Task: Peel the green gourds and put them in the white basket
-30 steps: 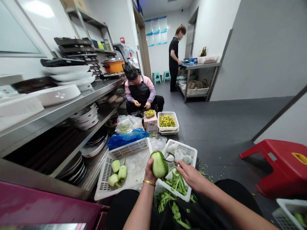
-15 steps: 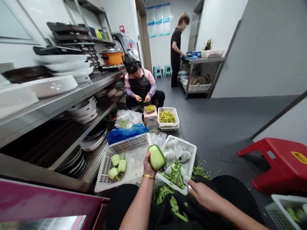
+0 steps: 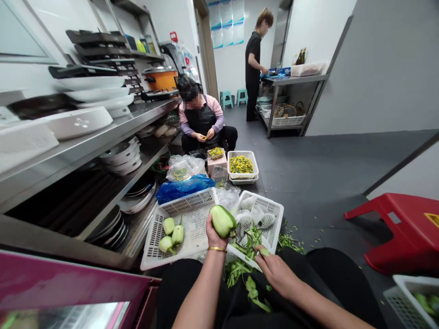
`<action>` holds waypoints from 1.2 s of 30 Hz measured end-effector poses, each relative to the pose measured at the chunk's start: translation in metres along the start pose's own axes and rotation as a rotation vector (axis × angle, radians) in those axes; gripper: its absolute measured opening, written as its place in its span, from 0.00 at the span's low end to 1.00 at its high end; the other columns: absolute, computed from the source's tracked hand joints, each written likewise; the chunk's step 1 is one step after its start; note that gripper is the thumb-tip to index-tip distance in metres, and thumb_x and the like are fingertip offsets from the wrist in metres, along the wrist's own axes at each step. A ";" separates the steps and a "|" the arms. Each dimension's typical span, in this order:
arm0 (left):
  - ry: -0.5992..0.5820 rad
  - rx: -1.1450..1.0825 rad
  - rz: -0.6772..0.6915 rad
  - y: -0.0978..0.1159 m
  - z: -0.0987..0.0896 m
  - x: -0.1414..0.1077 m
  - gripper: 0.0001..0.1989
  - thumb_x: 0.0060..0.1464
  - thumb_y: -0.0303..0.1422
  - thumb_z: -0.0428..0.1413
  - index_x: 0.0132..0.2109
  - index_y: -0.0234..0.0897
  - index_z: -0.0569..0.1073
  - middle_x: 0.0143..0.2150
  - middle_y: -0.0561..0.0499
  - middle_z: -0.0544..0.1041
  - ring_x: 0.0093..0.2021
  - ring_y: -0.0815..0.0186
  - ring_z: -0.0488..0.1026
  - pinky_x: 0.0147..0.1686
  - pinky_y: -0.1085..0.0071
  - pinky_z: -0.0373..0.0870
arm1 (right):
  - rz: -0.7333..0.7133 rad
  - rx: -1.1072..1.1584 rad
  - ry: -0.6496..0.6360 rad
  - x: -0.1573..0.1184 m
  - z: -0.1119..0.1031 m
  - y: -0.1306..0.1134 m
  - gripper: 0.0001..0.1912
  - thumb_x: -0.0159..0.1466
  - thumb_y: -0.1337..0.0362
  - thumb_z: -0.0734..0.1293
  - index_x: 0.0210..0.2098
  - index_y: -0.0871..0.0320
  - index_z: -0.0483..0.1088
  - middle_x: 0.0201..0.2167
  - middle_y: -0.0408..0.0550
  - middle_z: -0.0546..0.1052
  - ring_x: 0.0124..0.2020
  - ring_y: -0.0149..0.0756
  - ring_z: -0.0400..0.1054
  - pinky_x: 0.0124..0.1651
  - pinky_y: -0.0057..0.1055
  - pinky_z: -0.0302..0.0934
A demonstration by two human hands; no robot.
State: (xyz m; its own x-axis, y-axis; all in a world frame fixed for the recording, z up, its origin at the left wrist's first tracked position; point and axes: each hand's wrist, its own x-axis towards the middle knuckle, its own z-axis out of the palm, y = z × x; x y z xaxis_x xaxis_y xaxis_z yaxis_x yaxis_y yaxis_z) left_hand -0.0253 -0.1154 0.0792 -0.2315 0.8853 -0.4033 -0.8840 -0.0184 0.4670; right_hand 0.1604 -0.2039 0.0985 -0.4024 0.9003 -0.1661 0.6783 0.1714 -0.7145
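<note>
My left hand (image 3: pixel 216 237) is closed around a large, pale green, partly peeled gourd-like fruit (image 3: pixel 222 221), its narrow end tilted down to the right. My right hand (image 3: pixel 274 272) grips a small peeler (image 3: pixel 257 251), mostly hidden by the fingers, below and apart from the fruit. A piece of green peel shows at its fingertips. Smaller pale green peeled fruits (image 3: pixel 177 234) lie in the left of a white perforated basket (image 3: pixel 147 249). Long green peelings (image 3: pixel 248 242) fill the near part of a second white basket (image 3: pixel 280 219), beside white foam nets (image 3: pixel 257 214).
Peel strips (image 3: pixel 254 292) lie on my dark lap. Ahead sit a blue plastic bag (image 3: pixel 185 187) and a basket of yellow-green pieces (image 3: pixel 242 165). A seated co-worker (image 3: pixel 202 119) handles small yellow pieces; another person (image 3: pixel 254 68) stands behind. Steel shelves (image 3: pixel 85 137) flank my left, a red stool (image 3: pixel 401 228) my right.
My right hand with the peeler has moved left and slightly up, closer to the fruit. My left hand has turned the fruit so its narrow end points lower right. The view has shifted slightly.
</note>
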 end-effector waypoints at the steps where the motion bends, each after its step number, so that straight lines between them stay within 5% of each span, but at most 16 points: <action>1: -0.036 0.012 -0.025 0.000 0.001 -0.001 0.19 0.41 0.43 0.57 0.39 0.35 0.74 0.31 0.48 0.77 0.32 0.60 0.75 0.35 0.65 0.71 | -0.020 0.013 0.033 0.006 -0.008 -0.005 0.19 0.66 0.59 0.50 0.50 0.58 0.62 0.32 0.50 0.76 0.37 0.41 0.71 0.41 0.32 0.59; 4: -0.166 0.074 -0.109 0.001 0.003 -0.008 0.21 0.40 0.44 0.57 0.38 0.32 0.75 0.32 0.44 0.77 0.34 0.56 0.75 0.36 0.63 0.71 | -0.065 0.015 0.107 0.027 -0.035 -0.026 0.20 0.66 0.58 0.49 0.50 0.60 0.62 0.28 0.49 0.75 0.32 0.40 0.71 0.38 0.33 0.60; 7: -0.303 0.174 -0.037 0.002 0.004 -0.015 0.23 0.40 0.39 0.59 0.44 0.33 0.73 0.36 0.45 0.77 0.37 0.57 0.74 0.38 0.64 0.70 | -0.106 -0.051 0.151 0.043 -0.056 -0.045 0.19 0.66 0.59 0.49 0.48 0.61 0.63 0.30 0.51 0.76 0.36 0.42 0.71 0.40 0.35 0.60; 13: -0.382 0.307 0.088 0.002 0.005 -0.016 0.25 0.41 0.39 0.57 0.49 0.36 0.71 0.41 0.46 0.76 0.39 0.57 0.73 0.39 0.65 0.68 | -0.071 -0.148 0.105 0.053 -0.061 -0.059 0.18 0.67 0.60 0.49 0.49 0.63 0.61 0.33 0.57 0.77 0.39 0.46 0.72 0.41 0.36 0.59; 21: -0.420 0.438 0.126 -0.005 0.010 -0.023 0.25 0.36 0.36 0.59 0.46 0.35 0.74 0.38 0.46 0.76 0.36 0.58 0.72 0.34 0.67 0.67 | 0.025 -0.005 0.074 -0.001 -0.018 -0.010 0.22 0.66 0.57 0.46 0.52 0.60 0.60 0.32 0.53 0.77 0.36 0.43 0.72 0.40 0.33 0.61; 27: -0.262 0.284 0.135 -0.005 0.009 -0.019 0.24 0.39 0.38 0.57 0.47 0.37 0.72 0.36 0.49 0.76 0.36 0.59 0.73 0.35 0.67 0.68 | 0.067 0.014 -0.103 -0.040 -0.001 0.025 0.19 0.65 0.55 0.52 0.43 0.55 0.69 0.30 0.49 0.78 0.35 0.40 0.73 0.39 0.29 0.61; 32: -0.280 0.366 0.220 -0.002 0.008 -0.021 0.23 0.39 0.37 0.58 0.46 0.37 0.73 0.40 0.48 0.75 0.38 0.59 0.72 0.36 0.68 0.67 | 0.013 -0.045 0.051 -0.009 -0.045 -0.010 0.21 0.66 0.55 0.51 0.48 0.56 0.66 0.36 0.52 0.78 0.44 0.43 0.71 0.44 0.32 0.60; 36: -0.342 0.446 0.285 -0.004 0.006 -0.024 0.23 0.39 0.37 0.59 0.46 0.36 0.73 0.41 0.47 0.75 0.40 0.59 0.71 0.39 0.68 0.66 | -0.025 -0.145 0.126 0.029 -0.063 -0.053 0.20 0.66 0.59 0.49 0.51 0.60 0.62 0.33 0.53 0.77 0.40 0.43 0.72 0.41 0.34 0.60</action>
State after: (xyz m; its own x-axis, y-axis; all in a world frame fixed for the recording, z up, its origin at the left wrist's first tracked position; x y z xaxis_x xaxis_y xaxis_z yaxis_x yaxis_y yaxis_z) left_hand -0.0137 -0.1337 0.0913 -0.2250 0.9740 0.0259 -0.5351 -0.1457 0.8321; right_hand 0.1512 -0.1614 0.1737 -0.3459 0.9365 -0.0569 0.7545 0.2416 -0.6102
